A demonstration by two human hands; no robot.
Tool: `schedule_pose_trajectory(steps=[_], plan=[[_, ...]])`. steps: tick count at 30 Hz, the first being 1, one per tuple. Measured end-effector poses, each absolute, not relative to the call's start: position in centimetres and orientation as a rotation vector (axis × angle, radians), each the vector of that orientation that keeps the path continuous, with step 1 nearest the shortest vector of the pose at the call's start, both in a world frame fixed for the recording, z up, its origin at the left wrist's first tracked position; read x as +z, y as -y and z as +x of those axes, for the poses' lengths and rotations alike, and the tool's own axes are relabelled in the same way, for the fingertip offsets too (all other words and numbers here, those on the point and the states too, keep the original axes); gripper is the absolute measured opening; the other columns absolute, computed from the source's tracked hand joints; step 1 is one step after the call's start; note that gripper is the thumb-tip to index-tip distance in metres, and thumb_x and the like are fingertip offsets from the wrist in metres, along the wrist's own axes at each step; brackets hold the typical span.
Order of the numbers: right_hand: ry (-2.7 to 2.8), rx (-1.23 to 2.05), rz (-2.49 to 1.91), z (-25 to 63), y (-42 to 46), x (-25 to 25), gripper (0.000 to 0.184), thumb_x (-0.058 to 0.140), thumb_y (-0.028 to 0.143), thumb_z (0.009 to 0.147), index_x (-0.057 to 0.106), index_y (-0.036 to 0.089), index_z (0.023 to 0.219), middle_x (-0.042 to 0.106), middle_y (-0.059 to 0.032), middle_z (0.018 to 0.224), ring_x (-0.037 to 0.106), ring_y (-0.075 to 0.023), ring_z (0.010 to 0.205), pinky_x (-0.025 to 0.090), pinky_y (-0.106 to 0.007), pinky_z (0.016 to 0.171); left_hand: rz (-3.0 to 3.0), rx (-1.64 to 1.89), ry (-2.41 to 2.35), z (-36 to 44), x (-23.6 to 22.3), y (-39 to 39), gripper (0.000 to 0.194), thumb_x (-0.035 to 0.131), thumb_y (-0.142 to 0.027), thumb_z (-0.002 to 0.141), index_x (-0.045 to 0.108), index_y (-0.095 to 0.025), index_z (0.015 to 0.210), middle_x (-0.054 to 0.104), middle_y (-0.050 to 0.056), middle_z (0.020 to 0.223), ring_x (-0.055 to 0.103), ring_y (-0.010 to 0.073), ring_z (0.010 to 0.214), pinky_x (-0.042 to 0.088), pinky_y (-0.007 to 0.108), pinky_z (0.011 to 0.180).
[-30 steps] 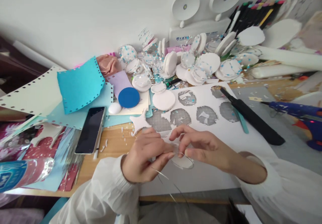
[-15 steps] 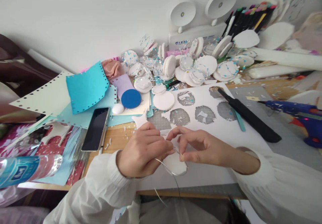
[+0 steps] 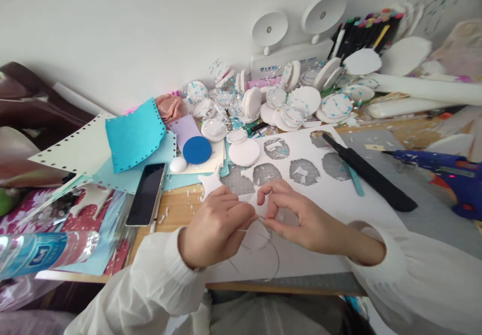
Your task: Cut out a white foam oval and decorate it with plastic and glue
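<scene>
My left hand [image 3: 216, 227] and my right hand [image 3: 297, 214] meet at the near middle of the table, both pinched on a thin silver wire [image 3: 259, 254]. The wire loops down in a ring below my fingers, over a white foam sheet [image 3: 339, 194] with several round holes cut in it. Between the fingertips a small white piece shows, too hidden to name. White sleeves cover both wrists.
A phone [image 3: 146, 194] lies left of my hands beside blue and cream perforated paper [image 3: 133, 134]. A black knife [image 3: 367, 172] and a blue glue gun [image 3: 448, 172] lie to the right. Several white foam discs [image 3: 297, 101] pile at the back. A plastic bottle [image 3: 41, 254] lies at the near left.
The view has shifted slightly. My fingers have drawn closer together on the wire, and the wire ring now hangs lower and wider below them.
</scene>
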State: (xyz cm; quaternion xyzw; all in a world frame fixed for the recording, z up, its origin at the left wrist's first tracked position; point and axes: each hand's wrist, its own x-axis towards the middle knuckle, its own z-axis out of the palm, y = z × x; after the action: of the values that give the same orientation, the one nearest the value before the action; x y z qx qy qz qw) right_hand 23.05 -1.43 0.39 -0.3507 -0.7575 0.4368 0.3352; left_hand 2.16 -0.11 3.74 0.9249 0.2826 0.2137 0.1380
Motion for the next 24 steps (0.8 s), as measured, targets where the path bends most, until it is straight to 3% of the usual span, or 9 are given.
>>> schedule_pose_trajectory(steps=[6,12,16,20,24], plan=[[2.118,0.727,-0.992,22.4,1.3,-1.3,0.015,0.054,0.009,0.083,0.046,0.019,0.076,0.053,-0.0061,0.097,0.047,-0.0222,0.099,0.037,-0.042,0.089,2.52,0.458,-1.182,3.2,2.4,0.7,0.03,0.045,-0.02,0.091,0.047,-0.019,0.061,0.051,-0.002,0.053,0.046,0.0137,0.056,0.032,0.027,0.061],[2.066,0.857,-1.065,22.5,0.8,-1.3,0.008,0.053,0.02,0.089,0.051,0.02,0.082,0.056,-0.0057,0.094,0.05,-0.0213,0.096,0.039,-0.04,0.087,2.287,0.445,-1.316,3.1,2.2,0.4,0.032,0.046,-0.027,0.09,0.051,-0.018,0.06,0.049,-0.002,0.052,0.044,0.0121,0.054,0.031,0.024,0.055],[1.927,1.003,-1.023,22.8,0.7,-0.2,0.019,0.042,0.025,0.095,0.056,0.02,0.082,0.059,-0.0061,0.094,0.054,-0.0197,0.095,0.041,-0.038,0.087,2.031,0.521,-1.266,2.5,3.0,0.0,0.028,0.046,-0.028,0.09,0.058,-0.016,0.067,0.054,-0.002,0.058,0.046,0.0102,0.056,0.033,0.022,0.053],[1.952,0.813,-1.002,22.7,0.9,-0.3,0.007,0.054,0.024,0.089,0.055,0.021,0.083,0.058,-0.0054,0.094,0.053,-0.0204,0.094,0.041,-0.039,0.087,1.91,0.652,-1.233,2.5,3.5,0.2,0.029,0.048,-0.031,0.09,0.059,-0.015,0.068,0.051,-0.003,0.056,0.044,0.0092,0.056,0.035,0.022,0.053],[1.953,0.582,-0.997,22.5,1.0,-1.1,0.008,0.053,0.019,0.09,0.054,0.021,0.082,0.055,-0.0044,0.085,0.051,-0.0188,0.085,0.041,-0.035,0.079,1.611,0.683,-1.18,2.6,3.7,0.8,0.034,0.05,-0.041,0.09,0.063,-0.014,0.076,0.05,-0.003,0.049,0.045,0.0084,0.048,0.037,0.021,0.049]])
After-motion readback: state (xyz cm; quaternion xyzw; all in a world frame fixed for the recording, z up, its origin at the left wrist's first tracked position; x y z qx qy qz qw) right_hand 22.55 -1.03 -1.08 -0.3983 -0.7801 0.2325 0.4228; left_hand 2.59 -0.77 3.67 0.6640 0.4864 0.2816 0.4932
